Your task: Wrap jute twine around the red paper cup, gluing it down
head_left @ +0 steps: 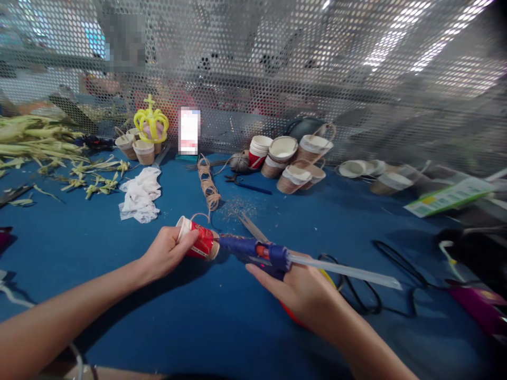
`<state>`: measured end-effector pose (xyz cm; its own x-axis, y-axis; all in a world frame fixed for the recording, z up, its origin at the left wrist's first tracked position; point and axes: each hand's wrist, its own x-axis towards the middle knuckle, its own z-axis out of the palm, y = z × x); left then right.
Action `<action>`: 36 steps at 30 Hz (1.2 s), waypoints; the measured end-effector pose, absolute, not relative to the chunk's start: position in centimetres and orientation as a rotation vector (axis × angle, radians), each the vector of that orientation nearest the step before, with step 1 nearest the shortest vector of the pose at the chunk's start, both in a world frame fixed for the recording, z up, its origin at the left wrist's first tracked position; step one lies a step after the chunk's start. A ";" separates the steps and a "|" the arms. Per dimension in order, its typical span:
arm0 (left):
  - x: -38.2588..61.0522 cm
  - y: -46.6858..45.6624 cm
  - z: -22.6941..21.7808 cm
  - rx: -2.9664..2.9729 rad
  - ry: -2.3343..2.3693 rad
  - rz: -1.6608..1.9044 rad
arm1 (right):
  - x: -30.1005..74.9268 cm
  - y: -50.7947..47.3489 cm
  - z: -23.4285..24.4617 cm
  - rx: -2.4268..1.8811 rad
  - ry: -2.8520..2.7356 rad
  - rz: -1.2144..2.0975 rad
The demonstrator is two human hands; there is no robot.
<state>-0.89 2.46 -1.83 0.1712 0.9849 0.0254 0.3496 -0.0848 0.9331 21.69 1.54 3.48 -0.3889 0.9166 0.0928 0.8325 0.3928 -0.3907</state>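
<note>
My left hand (168, 248) is closed around a red and white paper cup (203, 240), which lies tilted on its side above the table. Twine is wound at the cup's right-hand end, and a strand runs from it up to a loose hank of twine (208, 184). In my right hand (295, 290) is a blue hot glue gun (253, 249), with a long clear glue stick sticking out of its back. Its nozzle points left and meets or nearly meets the wound end of the cup. Scissors (253, 228) lie partly hidden behind the gun.
Twine-wrapped cups (295, 177) with handles stand at the back, beside a twine ball (240, 162) and pliers (249, 184). White crumpled cloth (140, 195), a yellow crown (150, 124) and dry husks (35, 140) are left. A black cable (356, 295) loops at right. Perforated metal (253, 63) closes off the back.
</note>
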 end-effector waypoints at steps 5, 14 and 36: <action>-0.9 2.5 -1.8 1.503 1.287 0.920 | 21.8 1.3 3.5 -1.444 -2.398 0.387; -1.0 2.6 -2.0 1.497 1.346 0.897 | 21.9 0.9 3.3 -1.472 -2.454 0.314; -1.0 2.5 -2.2 1.499 1.268 0.933 | 21.5 1.6 3.8 -1.562 -2.309 0.454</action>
<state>-1.01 2.52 -2.25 0.1781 0.9839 -0.0170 0.2769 -0.0335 0.9603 21.52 1.60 3.76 -0.3535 0.9319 0.0812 0.8317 0.3529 -0.4287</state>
